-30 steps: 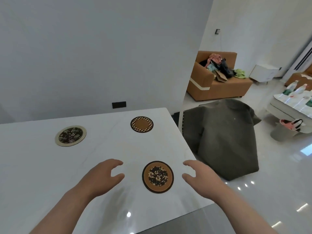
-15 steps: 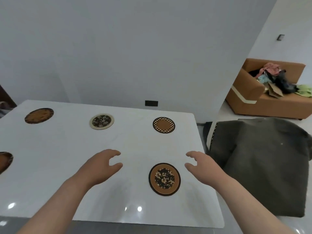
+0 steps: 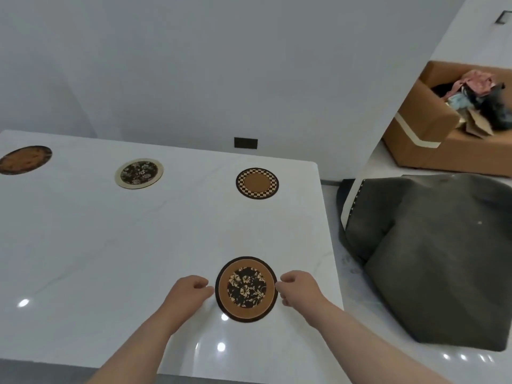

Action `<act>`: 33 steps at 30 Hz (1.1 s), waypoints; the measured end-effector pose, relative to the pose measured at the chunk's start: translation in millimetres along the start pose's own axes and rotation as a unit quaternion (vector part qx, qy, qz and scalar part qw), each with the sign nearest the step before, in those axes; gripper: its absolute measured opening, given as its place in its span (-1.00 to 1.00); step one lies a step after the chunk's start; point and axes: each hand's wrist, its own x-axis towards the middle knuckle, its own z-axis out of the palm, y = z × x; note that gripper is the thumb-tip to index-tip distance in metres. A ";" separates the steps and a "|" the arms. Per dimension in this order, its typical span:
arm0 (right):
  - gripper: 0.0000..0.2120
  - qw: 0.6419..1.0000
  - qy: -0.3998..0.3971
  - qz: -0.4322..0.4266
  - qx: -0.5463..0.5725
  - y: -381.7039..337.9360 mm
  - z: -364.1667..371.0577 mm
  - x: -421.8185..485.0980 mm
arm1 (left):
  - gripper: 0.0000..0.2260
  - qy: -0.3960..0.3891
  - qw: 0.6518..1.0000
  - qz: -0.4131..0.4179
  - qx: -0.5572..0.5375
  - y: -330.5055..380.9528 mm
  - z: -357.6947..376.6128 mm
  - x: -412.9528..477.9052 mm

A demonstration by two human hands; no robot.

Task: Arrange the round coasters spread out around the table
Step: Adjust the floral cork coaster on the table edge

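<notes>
The near coaster (image 3: pixel 246 289) lies flat on the table (image 3: pixel 138 245), by its right edge. The left hand (image 3: pixel 188 293) and right hand (image 3: pixel 297 291) flank it with fingers curled at its rim, and I cannot tell if they grip it. It would be best to slip fingertips under both sides and lift it level.

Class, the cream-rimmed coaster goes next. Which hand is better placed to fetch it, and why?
Probably left. The left hand sits left of the near coaster, on the same side as the cream-rimmed coaster. The right hand would have to cross over.
</notes>
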 end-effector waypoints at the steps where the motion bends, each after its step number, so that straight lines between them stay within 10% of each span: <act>1: -0.86 1.000 0.013 0.006 -0.001 3.7 4.5 8.9 | -0.78 0.009 1.000 -0.008 -0.005 -1.5 5.5 8.6; 7: -0.67 0.997 0.054 0.045 -0.017 4.8 21.2 34.3 | -0.88 0.037 0.995 -0.059 -0.072 -4.4 27.0 48.3; 21: -0.91 0.990 0.111 0.080 -0.025 28.7 22.1 62.8 | -0.84 0.064 0.997 -0.026 -0.024 3.1 39.2 59.0; 25: -0.90 0.989 0.084 0.050 -0.111 26.7 16.9 57.7 | -0.97 0.031 1.000 -0.003 -0.003 3.7 34.8 52.1; 33: -0.64 0.946 0.019 -0.168 -0.278 -31.9 -26.3 25.6 | -0.64 -0.003 0.996 0.082 0.045 32.1 -68.1 10.4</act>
